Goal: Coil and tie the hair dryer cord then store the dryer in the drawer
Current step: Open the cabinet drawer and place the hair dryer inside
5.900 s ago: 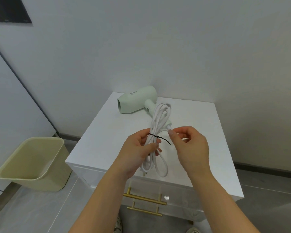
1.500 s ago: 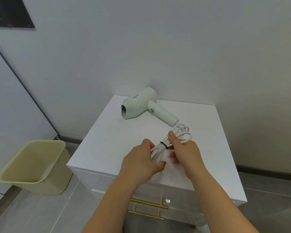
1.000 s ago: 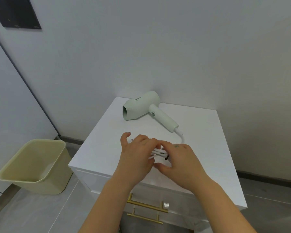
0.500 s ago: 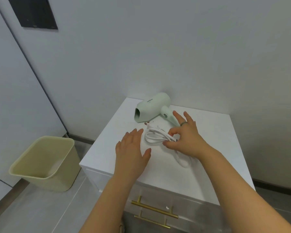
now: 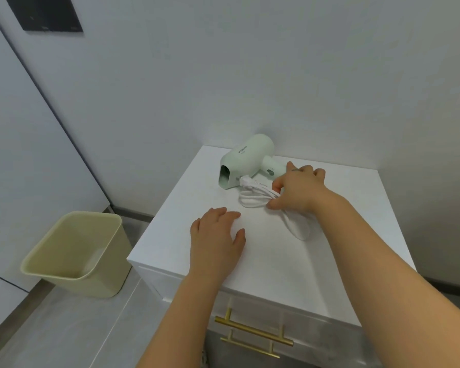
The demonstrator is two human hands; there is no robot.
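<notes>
A pale green hair dryer (image 5: 246,162) lies on its side at the back of the white cabinet top (image 5: 266,261), nozzle pointing left. Its white cord (image 5: 255,193) lies coiled in front of it, with the plug end by the nozzle and a loop trailing to the right. My right hand (image 5: 296,188) lies over the coil next to the dryer's handle, thumb and fingers pinching the bundle. My left hand (image 5: 217,236) rests flat on the cabinet top, fingers straight, clear of the cord. The tie is hidden under my right hand.
The drawer front with two gold bar handles (image 5: 252,332) is shut, below the cabinet's near edge. A beige waste bin (image 5: 76,252) stands on the grey floor to the left. White walls stand behind and to the left of the cabinet.
The coiled cord has gone from my two hands down onto the cabinet top. My left hand has let go and drawn back flat. My right hand has slid the coil toward the dryer.
</notes>
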